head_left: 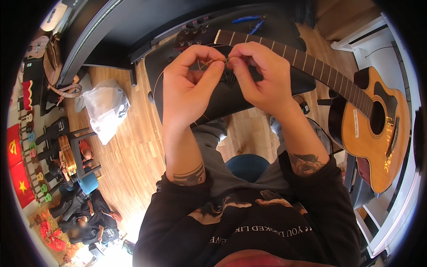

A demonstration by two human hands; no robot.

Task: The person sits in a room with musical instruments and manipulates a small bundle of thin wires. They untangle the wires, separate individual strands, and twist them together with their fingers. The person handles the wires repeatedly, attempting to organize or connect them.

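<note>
My left hand (pixel 187 86) and my right hand (pixel 265 78) meet above a black padded bench (pixel 275 91), thumbs and forefingers pinched. Between their fingertips is a thin copper-coloured guitar string (pixel 204 65), bent in small loops; a length of it curves out around my left hand. Just beyond my hands lies an acoustic guitar (pixel 397 111), its dark fretted neck (pixel 307 63) running left across the bench. The dark headstock (pixel 189 40) with its tuners rests at the far left end. Several golden strings stick up loose near the bridge.
Blue-handled pliers (pixel 246 19) and a second blue-handled tool (pixel 256 28) lie on the far part of the bench. A clear plastic bag (pixel 106 107) sits on the wooden floor to the left. Another person (pixel 86 218) sits at the lower left. A white shelf (pixel 378 222) stands right.
</note>
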